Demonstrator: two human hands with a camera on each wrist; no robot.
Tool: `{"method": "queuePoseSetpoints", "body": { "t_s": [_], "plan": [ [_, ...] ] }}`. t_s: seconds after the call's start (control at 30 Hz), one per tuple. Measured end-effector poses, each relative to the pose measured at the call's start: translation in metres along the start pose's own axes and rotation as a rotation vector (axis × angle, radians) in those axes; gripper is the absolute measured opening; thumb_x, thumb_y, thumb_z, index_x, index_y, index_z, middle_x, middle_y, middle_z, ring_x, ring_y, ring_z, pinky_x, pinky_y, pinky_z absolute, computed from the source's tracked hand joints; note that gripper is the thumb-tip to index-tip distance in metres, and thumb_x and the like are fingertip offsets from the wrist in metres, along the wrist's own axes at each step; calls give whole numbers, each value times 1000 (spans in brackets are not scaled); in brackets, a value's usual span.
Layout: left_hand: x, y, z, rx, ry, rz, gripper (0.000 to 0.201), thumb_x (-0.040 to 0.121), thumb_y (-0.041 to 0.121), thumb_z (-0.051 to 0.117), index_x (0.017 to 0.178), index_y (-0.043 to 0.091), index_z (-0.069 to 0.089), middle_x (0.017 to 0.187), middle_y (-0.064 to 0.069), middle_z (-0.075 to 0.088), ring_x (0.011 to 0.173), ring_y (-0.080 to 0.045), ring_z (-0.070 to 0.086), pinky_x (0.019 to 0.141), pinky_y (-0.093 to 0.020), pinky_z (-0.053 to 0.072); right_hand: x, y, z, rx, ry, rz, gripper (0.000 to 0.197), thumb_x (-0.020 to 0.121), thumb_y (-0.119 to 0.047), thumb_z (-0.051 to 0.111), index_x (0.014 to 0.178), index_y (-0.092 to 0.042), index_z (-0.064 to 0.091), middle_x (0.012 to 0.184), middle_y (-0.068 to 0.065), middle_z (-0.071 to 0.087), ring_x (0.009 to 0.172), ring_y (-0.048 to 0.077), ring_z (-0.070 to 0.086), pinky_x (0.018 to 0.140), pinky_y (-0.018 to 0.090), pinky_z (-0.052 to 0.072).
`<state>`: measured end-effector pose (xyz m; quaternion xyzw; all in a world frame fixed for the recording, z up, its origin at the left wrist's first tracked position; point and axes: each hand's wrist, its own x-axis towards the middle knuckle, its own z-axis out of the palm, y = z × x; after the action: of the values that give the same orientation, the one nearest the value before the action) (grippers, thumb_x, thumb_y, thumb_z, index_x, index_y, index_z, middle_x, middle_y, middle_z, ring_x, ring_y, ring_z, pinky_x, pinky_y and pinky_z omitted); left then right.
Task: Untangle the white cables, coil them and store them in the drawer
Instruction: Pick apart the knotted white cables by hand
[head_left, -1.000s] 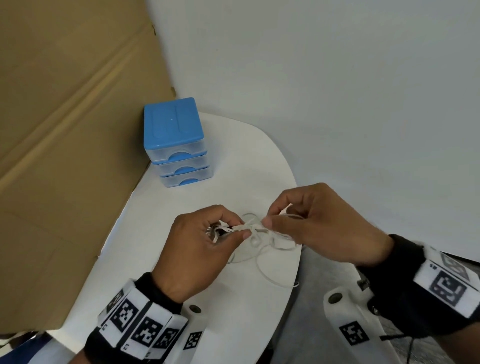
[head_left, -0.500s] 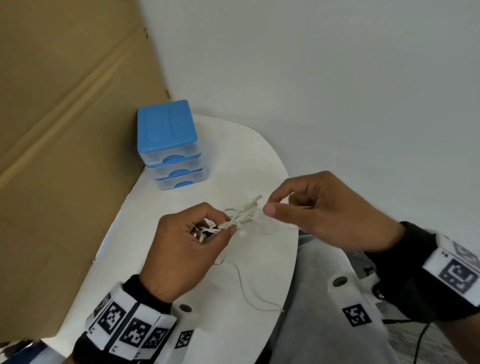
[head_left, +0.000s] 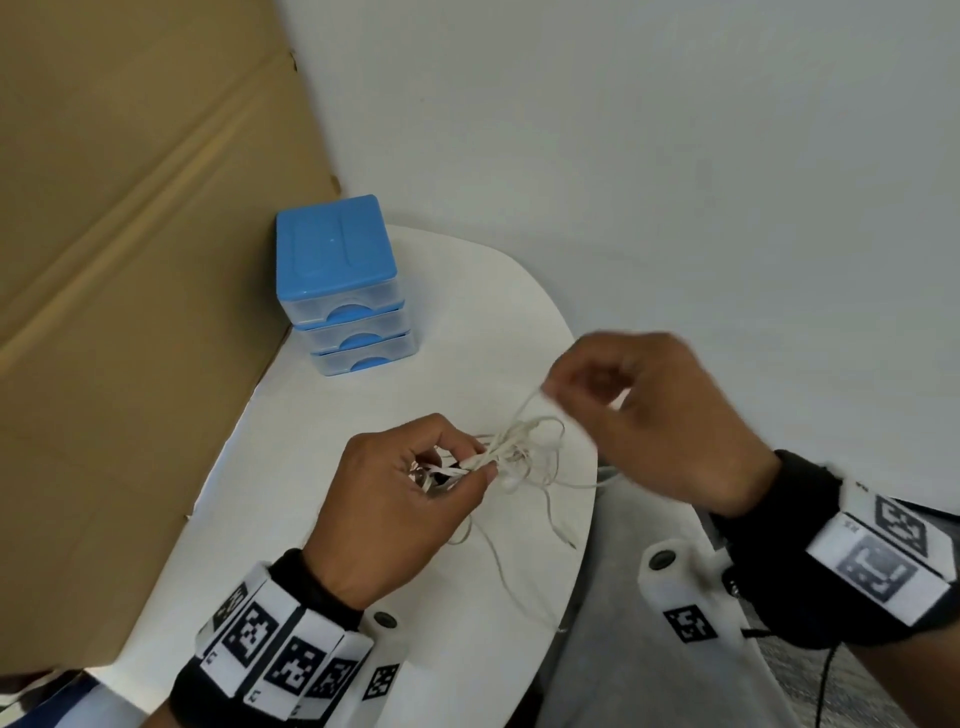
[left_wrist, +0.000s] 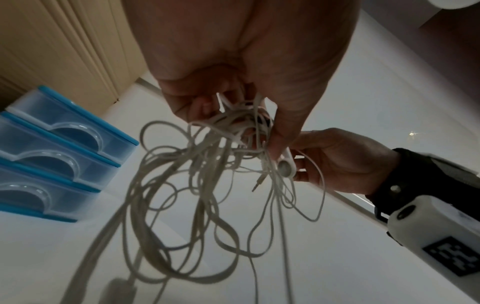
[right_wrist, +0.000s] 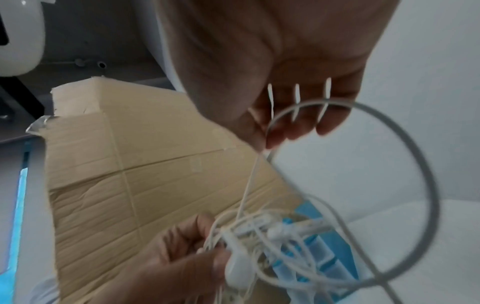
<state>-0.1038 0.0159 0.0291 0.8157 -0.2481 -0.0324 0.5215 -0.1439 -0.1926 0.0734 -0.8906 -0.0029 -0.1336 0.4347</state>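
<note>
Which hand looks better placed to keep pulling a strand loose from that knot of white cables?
Probably the right hand: it pinches a single strand raised above the white cables, while the left hand grips the bundle.

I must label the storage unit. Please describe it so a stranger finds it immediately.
On the white table, look at the far corner beside the cardboard wall. The drawer unit stands there: a blue top over three clear, closed drawers with blue handles.

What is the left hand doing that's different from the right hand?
The left hand grips the whole knot of white cables just above the table; the right hand pinches only one thin strand. The left hand sits lower, the right hand higher, drawing its strand upward. Both wear wristbands with black-and-white markers.
</note>
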Motion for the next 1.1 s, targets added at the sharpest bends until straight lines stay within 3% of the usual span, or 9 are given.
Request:
{"method": "queuePoseSetpoints", "body": {
  "t_s": [0.13,0.2,0.33,0.5,0.57,0.83,0.9,1.0,1.1],
  "plan": [
    [3,-2,-5,-11,43,-29,15,74,15,82,69,21,69,77,16,74,67,-19,67,58,-27,54,21,14,-28,257,570,70,16,85,-12,69,72,-21,67,64,3,63,59,14,52,57,26,44],
    [4,-2,-7,-25,56,-43,15,74,16,82,69,22,69,75,9,74,62,-21,65,52,-23,51,27,24,-41,306,676,148,12,83,-12,66,76,-22,66,71,1,64,64,16,56,62,30,46],
    [5,0,-7,-102,36,-71,14,75,8,80,70,14,69,78,14,75,63,-22,65,48,-13,47,22,29,-30,89,418,148,27,85,-5,63,106,-22,66,98,-7,70,87,5,62,77,25,50],
    [3,-1,-2,-93,2,-68,12,74,8,80,71,14,70,78,16,75,62,-12,64,56,-12,46,4,11,5,53,-65,14,14,90,-17,68,100,-22,76,104,-15,73,101,-4,65,93,12,43],
    [2,0,-1,-96,-14,-60,12,74,8,80,71,15,71,76,13,74,62,-12,64,56,-10,44,-2,14,14,-5,-149,-17,16,91,-20,68,104,-26,75,107,-15,72,105,-2,64,95,17,45],
    [1,1,-1,-81,-43,-25,16,78,7,78,73,20,71,72,2,73,63,-21,66,58,-26,51,-6,17,15,-22,-351,-17,7,88,-20,70,89,-23,77,81,-15,70,83,3,66,68,10,42],
    [1,0,-1,-93,-33,-35,16,77,7,79,73,19,70,75,7,74,65,-17,67,56,-20,50,-5,17,15,34,-258,-14,9,88,-13,70,85,-18,76,80,-11,72,81,4,68,74,15,48],
    [3,0,-4,-89,-18,-46,14,76,11,80,72,20,70,73,4,72,60,-18,64,53,-16,49,8,20,5,123,96,9,16,88,-1,63,79,-11,71,77,3,72,72,17,67,71,34,52],
    [7,-2,-10,-93,14,-86,13,76,15,80,71,19,69,69,-4,70,54,-20,62,48,-18,49,25,28,-27,362,482,119,22,85,3,56,72,-13,63,73,10,69,68,24,65,61,29,48]
  ]
}}
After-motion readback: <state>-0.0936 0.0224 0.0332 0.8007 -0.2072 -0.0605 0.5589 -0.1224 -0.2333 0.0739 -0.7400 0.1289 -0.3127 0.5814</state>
